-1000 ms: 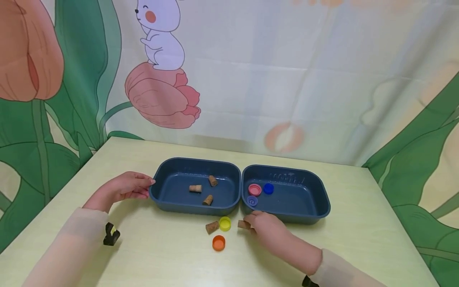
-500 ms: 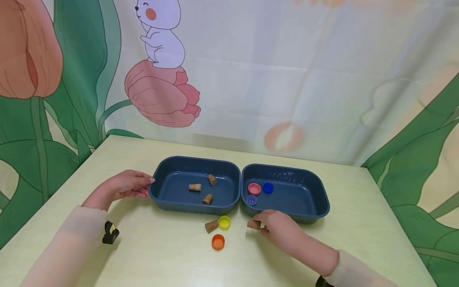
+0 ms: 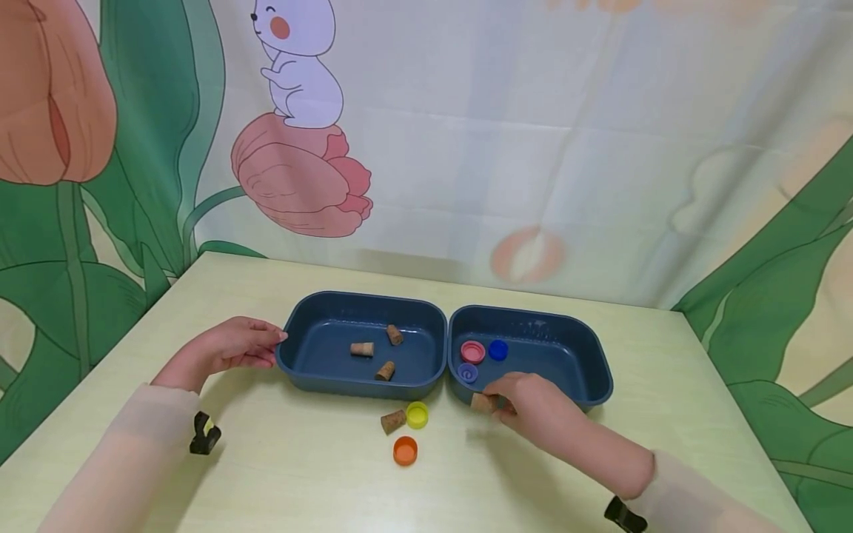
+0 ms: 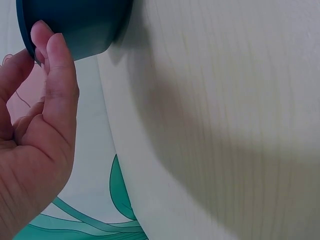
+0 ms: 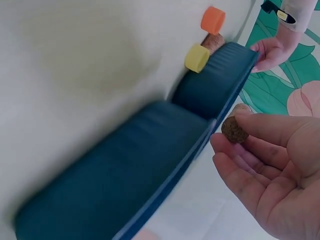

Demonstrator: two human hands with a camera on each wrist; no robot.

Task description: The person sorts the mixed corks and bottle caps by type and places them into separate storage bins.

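My right hand (image 3: 538, 406) pinches a cork (image 3: 482, 403) between thumb and fingertips, just in front of the right blue tray (image 3: 560, 359). In the right wrist view, the cork's round end (image 5: 233, 130) shows at the fingertips, level with the tray rim. At the far side, my left hand (image 3: 241, 343) grips the rim of the left blue tray (image 3: 313, 361) by its left end. Its fingers (image 4: 61, 75) lie along the tray's outer wall in the left wrist view. Three corks, one being the middle cork (image 3: 362, 349), lie in the left tray.
In the right tray sit a pink cap (image 3: 473, 352), a blue cap (image 3: 498, 350) and a purple cap (image 3: 468, 373). On the table before the trays lie a cork (image 3: 393, 422), a yellow cap (image 3: 417, 415) and an orange cap (image 3: 405, 451). A printed curtain (image 3: 426, 148) hangs behind.
My right hand, holding the cork, has moved right and then up toward the right tray's front rim. The left hand stays at the left tray's rim.
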